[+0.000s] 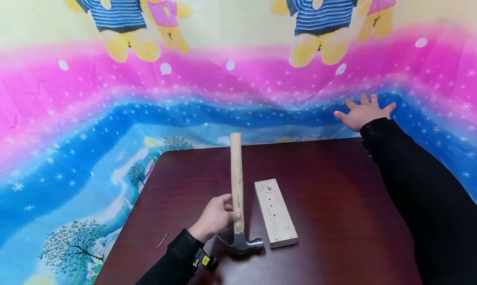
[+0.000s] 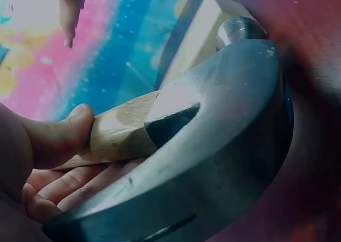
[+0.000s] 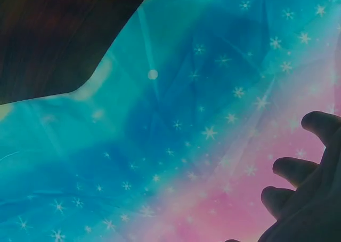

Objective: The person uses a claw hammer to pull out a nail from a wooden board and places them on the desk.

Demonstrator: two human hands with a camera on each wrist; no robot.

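Observation:
My left hand grips a claw hammer by its wooden handle, low down near the head. The dark metal hammer head is at the near end, and the handle points away toward the back of the table. In the left wrist view the curved claw fills the foreground, with the thumb on the wood behind it. My right hand is stretched out, fingers spread, over the table's far right corner. In the right wrist view its fingers hold nothing.
Right of the hammer lies a pale wooden block with a row of small dark dots on top. A nail lies on the left part of the dark red-brown table. A patterned cloth hangs behind and beside the table.

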